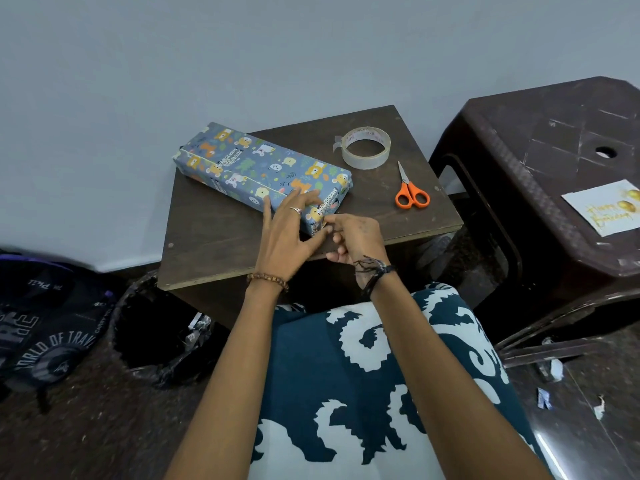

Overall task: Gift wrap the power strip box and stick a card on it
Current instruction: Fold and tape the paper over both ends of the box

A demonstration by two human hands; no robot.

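Observation:
The power strip box (256, 168), wrapped in blue paper printed with cartoon animals, lies diagonally on a small dark wooden table (214, 244). My left hand (289, 233) rests flat on the box's near end, fingers spread over the top. My right hand (356, 237) is at the near end face, its thumb and forefinger pinching the folded paper flap there. A white "Happy Birthday" card (604, 209) with gold balloons lies on the brown plastic stool (519, 161) to the right.
A roll of clear tape (366, 147) and orange-handled scissors (410, 190) lie on the table's right half. A black-lined bin (156, 337) stands left of my knees, with a dark backpack (45, 323) beside it. Paper scraps (554, 372) litter the floor at right.

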